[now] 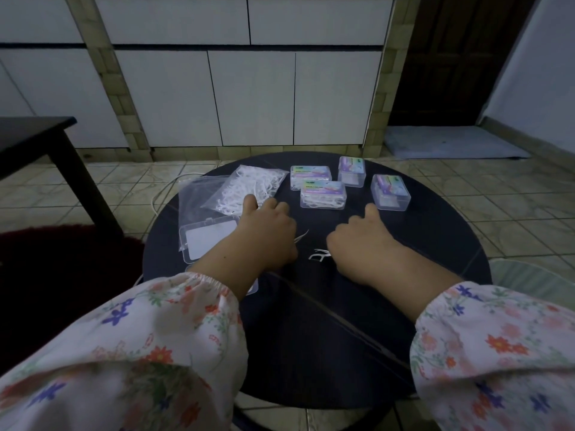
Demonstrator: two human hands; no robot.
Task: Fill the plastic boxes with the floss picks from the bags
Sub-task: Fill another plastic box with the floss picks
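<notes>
On the round dark table (pixel 326 321) my left hand (pixel 267 234) is curled, and a white floss pick (pixel 302 237) sticks out from its thumb side. My right hand (pixel 361 244) is curled too, with a couple of floss picks (pixel 319 255) at its thumb. A clear bag of floss picks (pixel 249 185) lies just beyond my left hand, beside an empty bag (pixel 197 194). An open clear plastic box (pixel 208 241) lies left of my left wrist, partly hidden by the forearm. Several closed labelled boxes (pixel 323 194) stand at the back right.
A dark side table (pixel 34 135) stands to the left over a dark red rug (pixel 62 269). White cabinet doors (pixel 249 94) line the wall behind. A white cable (pixel 161 191) runs over the tiled floor near the table's far left edge.
</notes>
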